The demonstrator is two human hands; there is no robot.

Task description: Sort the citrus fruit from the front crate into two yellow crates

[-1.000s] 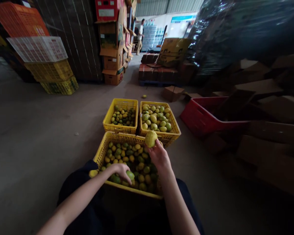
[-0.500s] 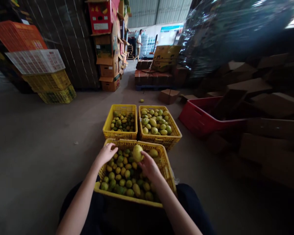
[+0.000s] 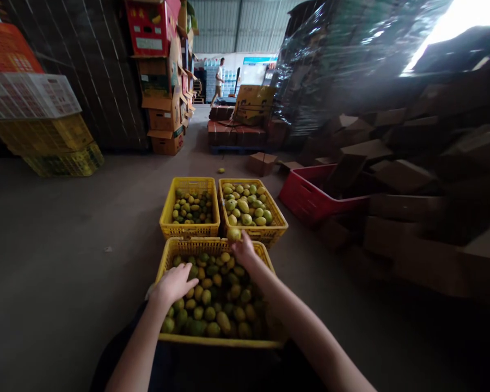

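A yellow plastic crate (image 3: 218, 342) full of small green and yellow oval fruit (image 3: 206, 296) stands right in front of me. Over its left half is my left hand (image 3: 175, 283), fingers stretched and apart, close above or touching the fruit. At the crate's far edge, my right hand (image 3: 245, 247) grips a yellow-green oval fruit (image 3: 234, 234). Beyond that fruit stands a second crate (image 3: 278, 224) with larger, paler yellow-green fruit (image 3: 245, 206). To its left, a third yellow crate (image 3: 167, 218) holds smaller, darker fruit (image 3: 191, 207).
A red crate (image 3: 306, 198) and heaped cardboard boxes (image 3: 404, 228) lie to the right. Crates (image 3: 36, 95) are stacked at left. One fruit (image 3: 221, 170) lies on the floor ahead, before a loaded pallet (image 3: 237, 136). Far back, a person (image 3: 219, 81) is walking.
My right hand has carried its fruit forward to the crate's far edge. My left hand has come back and lower over the fruit. The view has shifted slightly to the right.
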